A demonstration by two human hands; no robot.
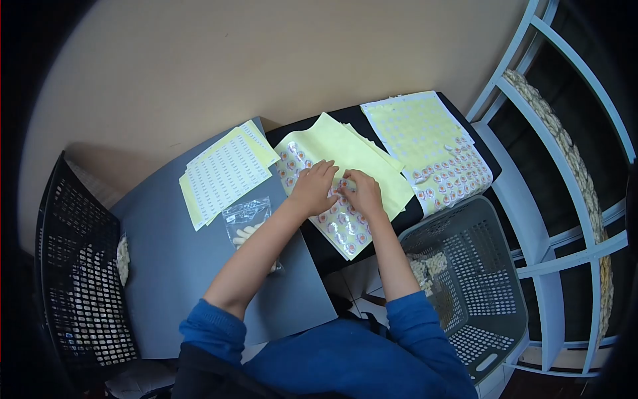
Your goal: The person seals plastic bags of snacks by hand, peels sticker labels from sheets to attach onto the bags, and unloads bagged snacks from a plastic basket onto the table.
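The fingers of the left hand [315, 188] are a little apart, laid down on the sticker sheet [342, 229]. The fingers of the right hand [363, 194] are bent, with their tips close to a round sticker [345, 184]. I cannot tell if they pinch it.

The sticker sheet is on the black table [321, 258], just to the right of the grey table [286, 299]. It is shiny, and bright light bounces off it. It has rows of little round stickers, with an orange-red spot in the middle and a pinkish-purple edge. Big pale yellow paper [372, 166] lies beside the round stickers, on the side away from the grey table.

Farther right from the grey table is another sheet [425, 133], pale yellow on top, with lots of round stickers at the bottom. On the grey table are white and yellow sheets [226, 173] with small blue marks, and a clear bag [247, 219] with whitish pieces in it. A black basket [83, 279] is at the grey table's left side. A grey-green basket [488, 266] is well to its right.
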